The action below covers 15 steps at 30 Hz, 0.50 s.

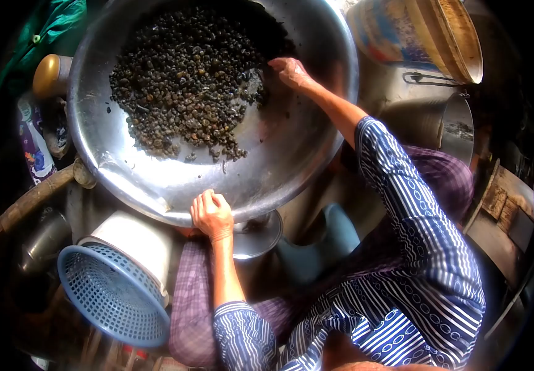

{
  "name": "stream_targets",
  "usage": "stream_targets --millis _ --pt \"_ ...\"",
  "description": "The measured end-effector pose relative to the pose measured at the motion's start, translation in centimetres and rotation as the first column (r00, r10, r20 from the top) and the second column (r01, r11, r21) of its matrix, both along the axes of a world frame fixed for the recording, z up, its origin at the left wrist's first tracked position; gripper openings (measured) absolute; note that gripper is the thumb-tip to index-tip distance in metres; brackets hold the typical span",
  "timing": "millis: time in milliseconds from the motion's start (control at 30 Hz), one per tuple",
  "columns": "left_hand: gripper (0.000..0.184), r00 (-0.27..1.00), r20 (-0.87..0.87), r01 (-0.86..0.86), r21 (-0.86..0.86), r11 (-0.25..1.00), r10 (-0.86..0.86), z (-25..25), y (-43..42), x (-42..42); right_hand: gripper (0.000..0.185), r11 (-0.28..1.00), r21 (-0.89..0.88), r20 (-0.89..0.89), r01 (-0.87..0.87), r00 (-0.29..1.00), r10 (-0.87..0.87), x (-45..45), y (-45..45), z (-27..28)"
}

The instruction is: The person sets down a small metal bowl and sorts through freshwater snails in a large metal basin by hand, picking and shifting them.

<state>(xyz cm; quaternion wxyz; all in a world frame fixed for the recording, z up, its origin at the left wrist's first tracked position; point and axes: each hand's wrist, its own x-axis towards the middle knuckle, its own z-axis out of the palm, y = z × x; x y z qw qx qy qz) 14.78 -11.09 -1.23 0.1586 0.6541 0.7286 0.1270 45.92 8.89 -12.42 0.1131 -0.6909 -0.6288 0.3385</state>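
Note:
A large metal basin [279, 176] holds a wide heap of small dark snails or shells [186, 86]. At the basin's near rim, my left hand [211, 213] is closed over the edge, fingers on the inside. Inside the basin, right of the heap, my right hand [290, 72] hangs over the bare metal with its fingers drawn together pointing left. Its fingertips are near the heap's right edge, and whether they hold anything is too small to tell.
A blue plastic basket [115, 297] leans on a white bucket [134, 238] at lower left. Worn buckets [397, 31] and a metal pot [428, 120] stand at right. A blue boot [335, 238] is below the basin. A bottle with a yellow cap [47, 76] is at left.

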Motion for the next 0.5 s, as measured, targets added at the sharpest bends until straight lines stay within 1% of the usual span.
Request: stream_targets --millis 33,67,100,167,200,233,333,400,433,500 --pt "0.003 1.0 -0.002 -0.001 0.003 1.0 0.001 0.0 0.0 0.0 0.034 0.994 -0.01 -0.04 0.109 0.993 -0.109 -0.7 0.6 1.0" --pt "0.003 1.0 0.002 -0.001 0.009 1.0 0.001 0.0 0.1 0.0 0.025 0.976 0.004 0.137 0.218 0.967 -0.216 -1.5 0.5 2.0" --pt "0.003 1.0 0.006 -0.001 0.017 1.0 0.001 0.0 0.2 0.0 0.025 0.976 0.004 0.136 0.218 0.967 -0.216 -2.1 0.1 2.2" --pt "0.003 1.0 0.006 0.0 0.018 1.0 0.0 0.0 0.2 0.0 0.019 0.983 -0.034 0.212 0.18 0.963 -0.169 -3.0 -0.2 2.8" --pt "0.003 1.0 0.006 0.0 0.02 1.0 0.0 0.0 0.2 0.0 0.018 0.995 -0.019 0.183 0.101 0.978 -0.096 -3.3 -0.6 2.2" --pt "0.003 1.0 0.005 0.0 0.019 1.0 0.0 0.1 0.2 0.1 0.018 0.992 -0.049 0.207 0.115 0.973 -0.103 -3.6 -0.8 1.5" --pt "0.003 1.0 -0.002 -0.003 0.02 1.0 0.003 0.1 0.3 0.1 0.019 0.997 -0.008 0.157 0.073 0.985 -0.071 -4.1 -0.4 -0.3" --pt "0.002 1.0 0.007 -0.007 0.025 1.0 0.007 0.3 0.4 0.1 0.02 0.982 0.155 0.151 0.107 0.98 -0.13 -4.8 0.2 -0.6" --pt "0.002 1.0 0.004 -0.009 0.025 1.0 0.009 0.3 0.4 0.1 0.02 0.982 0.154 0.148 0.106 0.981 -0.129 -5.0 0.5 -0.6" --pt "0.002 1.0 0.011 -0.008 0.021 1.0 0.008 0.3 0.5 0.1 0.021 0.992 0.091 0.214 0.083 0.972 -0.101 -5.4 1.2 -0.4"
